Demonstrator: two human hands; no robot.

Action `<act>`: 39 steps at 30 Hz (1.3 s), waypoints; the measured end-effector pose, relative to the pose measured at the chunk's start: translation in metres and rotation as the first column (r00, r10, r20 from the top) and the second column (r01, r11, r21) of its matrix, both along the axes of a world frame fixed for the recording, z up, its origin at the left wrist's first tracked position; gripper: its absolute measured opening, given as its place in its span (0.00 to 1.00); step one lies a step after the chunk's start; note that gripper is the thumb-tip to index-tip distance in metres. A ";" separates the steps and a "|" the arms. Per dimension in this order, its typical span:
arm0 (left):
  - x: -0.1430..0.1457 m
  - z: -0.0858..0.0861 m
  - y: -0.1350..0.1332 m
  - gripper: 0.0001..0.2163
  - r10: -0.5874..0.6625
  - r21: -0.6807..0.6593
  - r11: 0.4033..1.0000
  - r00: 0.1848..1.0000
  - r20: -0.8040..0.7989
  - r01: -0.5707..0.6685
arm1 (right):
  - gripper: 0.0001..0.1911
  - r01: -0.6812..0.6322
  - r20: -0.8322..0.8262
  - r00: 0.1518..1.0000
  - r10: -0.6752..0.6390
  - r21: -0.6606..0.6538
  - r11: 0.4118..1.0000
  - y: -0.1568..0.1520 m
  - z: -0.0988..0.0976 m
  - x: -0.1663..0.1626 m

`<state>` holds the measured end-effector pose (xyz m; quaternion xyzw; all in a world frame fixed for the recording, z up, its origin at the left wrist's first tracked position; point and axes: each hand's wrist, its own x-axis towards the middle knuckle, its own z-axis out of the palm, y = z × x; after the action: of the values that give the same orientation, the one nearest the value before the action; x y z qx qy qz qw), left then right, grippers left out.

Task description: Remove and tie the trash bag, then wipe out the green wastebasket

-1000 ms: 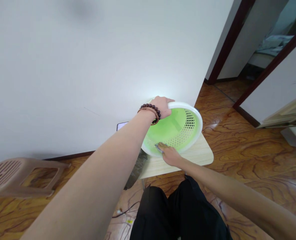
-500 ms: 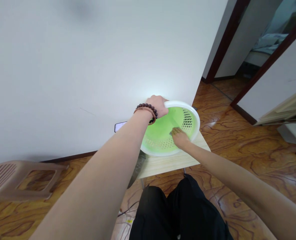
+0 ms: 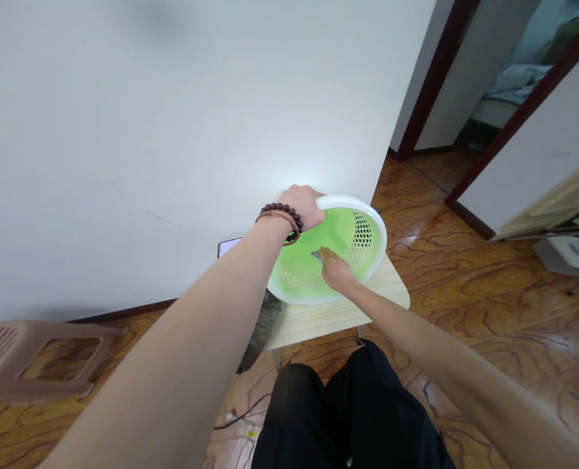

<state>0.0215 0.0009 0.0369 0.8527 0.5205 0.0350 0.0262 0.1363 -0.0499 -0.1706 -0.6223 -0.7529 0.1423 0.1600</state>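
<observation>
A green plastic basket [image 3: 333, 234] with a white rim and perforated sides tilts on a small pale wooden table, its inside facing me. My left hand [image 3: 301, 205], with a beaded bracelet at the wrist, grips the rim at the far left. Inside the basket, my right hand [image 3: 335, 268] is closed around a small grey-blue piece [image 3: 317, 256], held close to the green surface. Only one end of that piece shows past the fingers, so whether it is cloth or something else is unclear.
The pale table [image 3: 313, 320] stands against the white wall. A phone [image 3: 228, 246] lies left of the basket, partly behind my left arm. A dark plastic bag [image 3: 262, 329] hangs by the table's left edge. A brown plastic stool [image 3: 40, 355] lies at left; a cable [image 3: 243, 415] runs over the floor.
My right hand has moved left across the basket's inside, carrying the small grey-blue piece. My left hand keeps its grip on the rim. The whole view has shifted slightly.
</observation>
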 end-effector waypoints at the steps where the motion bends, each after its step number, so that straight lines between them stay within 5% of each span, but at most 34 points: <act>1: 0.000 0.000 0.000 0.22 0.006 -0.007 1.000 1.000 0.004 -0.006 | 0.30 0.045 0.031 0.999 -0.044 -0.014 0.999 0.010 -0.004 -0.002; 4: 0.001 0.000 -0.002 0.21 0.008 -0.021 1.000 1.000 0.018 -0.008 | 0.27 0.064 0.065 0.996 -0.060 -0.062 0.996 0.014 -0.017 -0.025; 8: -0.001 -0.001 -0.002 0.19 0.017 -0.026 1.000 0.998 0.055 -0.016 | 0.28 -0.024 -0.110 0.994 0.020 -0.036 0.999 -0.031 -0.017 -0.060; 12: -0.010 -0.003 -0.001 0.19 0.009 -0.028 1.000 0.995 0.098 -0.006 | 0.29 -0.264 -0.199 0.945 0.260 0.006 0.964 -0.078 -0.007 -0.051; 18: -0.030 -0.015 -0.015 0.21 0.087 -0.021 0.996 0.957 0.278 -0.084 | 0.33 -0.288 0.133 0.953 0.271 0.133 0.949 -0.091 -0.017 -0.005; 23: -0.046 -0.029 -0.038 0.22 0.177 -0.041 0.984 0.910 0.376 -0.175 | 0.23 -0.296 0.292 0.928 0.229 0.210 0.932 -0.079 -0.023 0.012; 27: -0.054 -0.020 -0.039 0.24 0.229 -0.027 0.973 0.940 0.251 -0.229 | 0.20 -0.356 0.359 0.895 0.264 0.221 0.908 -0.075 -0.016 0.022; 32: -0.036 0.012 -0.023 0.25 0.071 0.147 0.986 0.997 0.041 -0.076 | 0.19 -0.437 0.469 0.831 0.299 0.216 0.873 -0.075 0.004 0.021; 39: -0.005 0.026 -0.002 0.26 -0.100 0.023 0.994 0.975 -0.201 0.107 | 0.17 -0.483 0.452 0.809 0.375 0.149 0.863 -0.064 0.013 0.020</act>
<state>0.0161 -0.0007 0.0629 0.8782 0.4748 -0.0431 -0.0388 0.1558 -0.1142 -0.1579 -0.4242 -0.9028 -0.0567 0.0417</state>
